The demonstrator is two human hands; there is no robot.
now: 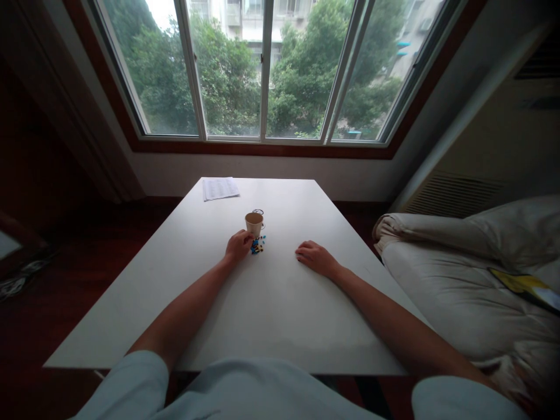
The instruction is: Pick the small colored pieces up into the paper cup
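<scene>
A light brown paper cup (pixel 254 224) stands upright on the white table. Right in front of it lies a small loose pile of blue, yellow and dark pieces (pixel 257 246), too small to name. My left hand (pixel 239 245) is at the left edge of the pile, just below the cup, its fingers curled and pressed together. Whatever is between its fingertips is hidden. Palm down on the table to the right of the pile rests my right hand (pixel 315 257), fingers stretched out, holding nothing.
Thin dark loops (pixel 258 211) lie behind the cup. Printed sheets (pixel 220 188) lie at the table's far left corner. The white table (pixel 245 315) reaches toward a window. To the right is a sofa with pale cushions (pixel 420 268).
</scene>
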